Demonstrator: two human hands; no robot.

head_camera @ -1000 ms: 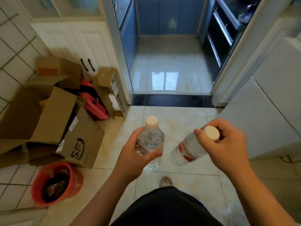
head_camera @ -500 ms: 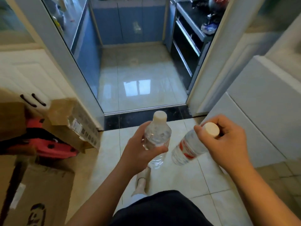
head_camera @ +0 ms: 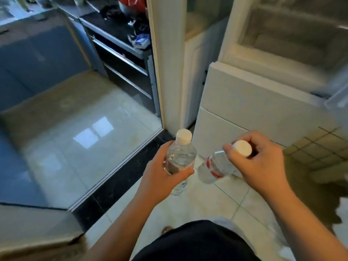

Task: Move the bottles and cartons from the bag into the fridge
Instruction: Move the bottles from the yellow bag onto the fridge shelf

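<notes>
My left hand [head_camera: 165,178] grips a clear water bottle [head_camera: 181,157] with a white cap, held upright in front of me. A second clear bottle with a red label [head_camera: 214,167] is held by my right hand [head_camera: 261,164], fingers curled round its neck just under the white cap; it tilts down to the left. The white fridge [head_camera: 250,102] stands ahead on the right, its upper compartment [head_camera: 282,44] open and its lower doors shut. The bag is out of view.
A white door frame [head_camera: 165,63] stands left of the fridge. Beyond a black threshold [head_camera: 120,178] lies a kitchen with a glossy floor, blue cabinets [head_camera: 33,49] and a dark counter with drawers [head_camera: 120,59]. A cardboard edge [head_camera: 37,249] shows at bottom left.
The view has swung right: the cardboard boxes and red bucket have left the frame and the open fridge has come in. Both hands keep their bottles in the same grip.
</notes>
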